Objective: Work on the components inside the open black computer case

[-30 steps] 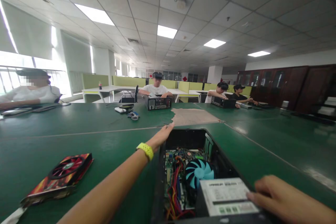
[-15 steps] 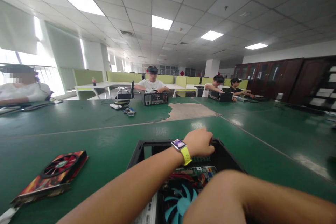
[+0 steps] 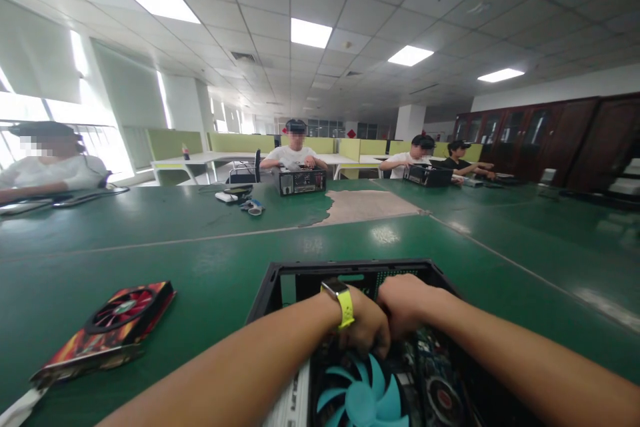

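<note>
An open black computer case (image 3: 350,265) lies on the table in front of me, and both my hands reach into it. My left hand (image 3: 367,321), with a yellow-strapped watch on its wrist, is curled above a turquoise cooling fan (image 3: 361,400). Touching or nearly touching it, my right hand (image 3: 406,300) is closed near the far inner wall. Whatever the fingers of either hand hold is hidden among the parts. A dark component with a small round fan (image 3: 443,397) shows at the case's right side.
A red and black graphics card (image 3: 113,327) lies on the green table (image 3: 210,300) to the left. Across the table, a person (image 3: 297,153) works at another computer case (image 3: 303,180); several others sit around. Small items (image 3: 253,207) lie near that case.
My left hand has come down from the case's far right corner into its middle. My right hand has moved forward beside it, uncovering more of the turquoise fan. The view has shifted slightly.
</note>
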The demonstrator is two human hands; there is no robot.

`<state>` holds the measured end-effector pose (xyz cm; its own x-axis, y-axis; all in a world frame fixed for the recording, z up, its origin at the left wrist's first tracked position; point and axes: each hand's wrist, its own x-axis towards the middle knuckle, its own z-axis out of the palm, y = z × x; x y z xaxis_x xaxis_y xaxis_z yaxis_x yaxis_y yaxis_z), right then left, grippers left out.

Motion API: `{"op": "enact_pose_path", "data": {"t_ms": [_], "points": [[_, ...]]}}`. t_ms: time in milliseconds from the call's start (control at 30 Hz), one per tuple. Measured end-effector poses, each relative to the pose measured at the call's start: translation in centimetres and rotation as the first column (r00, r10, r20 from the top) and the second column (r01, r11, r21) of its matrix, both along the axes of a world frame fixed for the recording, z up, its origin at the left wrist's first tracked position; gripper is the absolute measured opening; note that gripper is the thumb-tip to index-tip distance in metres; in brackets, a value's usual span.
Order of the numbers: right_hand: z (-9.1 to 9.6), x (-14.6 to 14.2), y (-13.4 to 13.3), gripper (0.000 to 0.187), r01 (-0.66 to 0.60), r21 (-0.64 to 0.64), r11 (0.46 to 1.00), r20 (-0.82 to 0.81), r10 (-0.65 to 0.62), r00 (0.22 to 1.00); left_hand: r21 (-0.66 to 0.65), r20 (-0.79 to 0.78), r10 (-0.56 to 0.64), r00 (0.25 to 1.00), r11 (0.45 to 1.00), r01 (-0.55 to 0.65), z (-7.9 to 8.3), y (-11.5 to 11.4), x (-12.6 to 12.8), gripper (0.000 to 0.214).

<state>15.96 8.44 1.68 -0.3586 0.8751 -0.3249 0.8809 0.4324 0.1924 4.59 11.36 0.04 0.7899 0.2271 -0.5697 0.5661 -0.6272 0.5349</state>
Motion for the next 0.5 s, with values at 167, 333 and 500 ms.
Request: {"op": "enact_pose_path", "data": {"t_ms": [167,333,500], "points": [[0.7,1.1,0.1,0.031,0.021,0.03,0.999,-0.055,-0.02,0.998,-0.289,-0.198,0.009,0.98,0.955,-0.068,0.7,1.7,-1.4,0.014],[0.2,1.3,0.3,0.045,-0.003,-0.079,0.997,-0.096,-0.005,0.995,-0.061,-0.059,0.036,0.998,0.997,-0.04,0.1,2.1,-2.2,0.021],[-1.0,0.4,0.5,0.045,0.004,-0.075,0.997,0.022,-0.002,1.0,-0.04,-0.058,0.049,0.997,0.998,-0.051,0.1,2.3,-2.7,0.025]]}}
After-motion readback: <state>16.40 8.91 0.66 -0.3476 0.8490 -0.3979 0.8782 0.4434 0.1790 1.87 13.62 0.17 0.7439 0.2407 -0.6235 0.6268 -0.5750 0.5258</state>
